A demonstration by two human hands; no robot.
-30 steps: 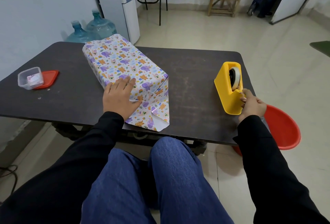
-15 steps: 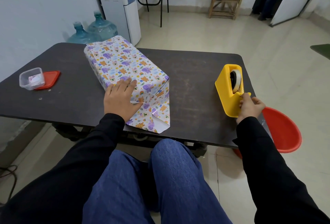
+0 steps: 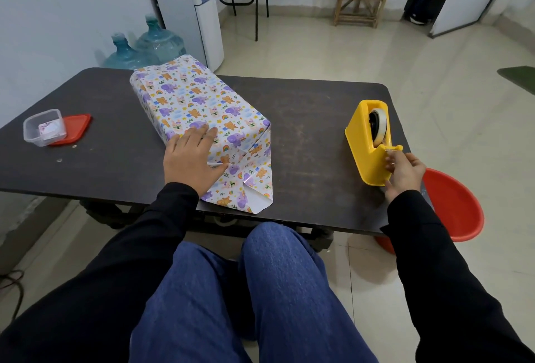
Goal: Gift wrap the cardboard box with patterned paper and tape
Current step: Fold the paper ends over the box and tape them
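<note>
left grip (image 3: pixel 191 160): flat, fingers straight, holding nothing; presses the folded paper onto the near end of the box (image 3: pixel 199 102), centre-left of frame.
flap (image 3: pixel 234 191): lies loose on the worktop (image 3: pixel 304 136) beside that palm, untaped.
right grip (image 3: pixel 404 173): right of frame, fingers curled, pinching the tape (image 3: pixel 379 126) end at the dispenser (image 3: pixel 362 145) cutter.
step: pull strip straight out, tear down across the blade; hold left pressure so the fold doesn't spring.
offset: box well apart, left of the right grip.
</note>
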